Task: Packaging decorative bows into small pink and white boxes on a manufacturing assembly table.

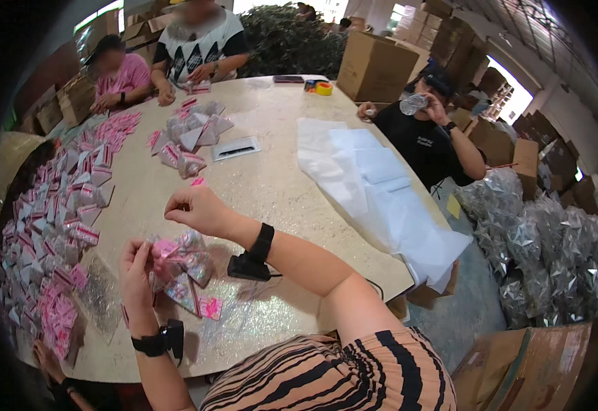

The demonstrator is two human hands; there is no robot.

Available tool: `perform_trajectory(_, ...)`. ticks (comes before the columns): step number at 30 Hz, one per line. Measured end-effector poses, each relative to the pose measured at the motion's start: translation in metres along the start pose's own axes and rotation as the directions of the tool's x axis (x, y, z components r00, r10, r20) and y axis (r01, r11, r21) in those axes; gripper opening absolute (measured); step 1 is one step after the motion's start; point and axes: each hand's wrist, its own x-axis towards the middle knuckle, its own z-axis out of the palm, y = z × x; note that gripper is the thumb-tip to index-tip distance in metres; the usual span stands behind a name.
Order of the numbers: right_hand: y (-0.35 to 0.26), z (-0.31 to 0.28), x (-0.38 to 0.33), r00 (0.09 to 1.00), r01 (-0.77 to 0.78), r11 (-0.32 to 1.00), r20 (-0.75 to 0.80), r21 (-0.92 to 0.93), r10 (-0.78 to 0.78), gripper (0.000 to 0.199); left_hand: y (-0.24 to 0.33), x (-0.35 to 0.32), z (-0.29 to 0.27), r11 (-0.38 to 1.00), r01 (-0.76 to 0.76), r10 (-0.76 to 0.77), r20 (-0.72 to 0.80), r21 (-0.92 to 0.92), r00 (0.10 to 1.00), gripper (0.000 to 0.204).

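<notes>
My left hand [136, 267] is closed in a pinch on the edge of a pink card [166, 248]. Beneath that card, several shiny iridescent pouches [199, 267] sit together on the table, one with a pink tag [210, 307] at its corner. Over the table, just beyond these pouches, my right hand [199, 209] has its fingers pinched together; whatever they may hold is too small to make out. A bit of pink [197, 181] shows behind its knuckles. Dark straps with small black boxes circle both my wrists.
Many small packs with pink labels [80, 198] cover the table's left side, beside loose pink cards [58, 312]. Another pile of packs [193, 130] lies farther off, near a white tray [236, 148]. Pale sheets [374, 178] drape over the right edge. Several people sit or stand around.
</notes>
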Motion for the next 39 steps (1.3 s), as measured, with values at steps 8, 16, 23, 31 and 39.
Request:
perform_trajectory(8, -0.001, -0.014, -0.003, 0.998, -0.005, 0.996, -0.07, 0.09, 0.011, 0.01, 0.004, -0.002, 0.011, 0.998, 0.028, -0.027, 0.012, -0.048, 1.0, 0.01)
perform_trajectory(16, -0.034, 0.021, -0.002, 0.937, 0.35, 0.859, 0.155, -0.375, -0.314, 0.013, 0.035, -0.008, 0.011, 0.964, -0.195, 0.207, -0.047, 0.183, 0.977, 0.014)
perform_trajectory(23, -0.024, 0.011, 0.004, 0.928, 0.37, 0.891, 0.062, -0.263, -0.367, 0.012, 0.027, 0.005, 0.04, 0.91, -0.181, 0.208, -0.033, 0.373, 0.978, 0.015)
perform_trajectory(31, -0.043, 0.019, 0.002, 0.991, 0.11, 0.986, 0.087, -0.129, -0.099, 0.011, 0.019, 0.003, 0.019, 0.993, -0.088, 0.088, 0.001, 0.077, 0.996, 0.012)
perform_trajectory(39, -0.028, 0.017, -0.001, 0.98, -0.151, 0.977, 0.15, 0.149, 0.129, 0.014, 0.022, 0.0, 0.015, 0.985, -0.056, 0.047, 0.06, 0.161, 0.997, 0.011)
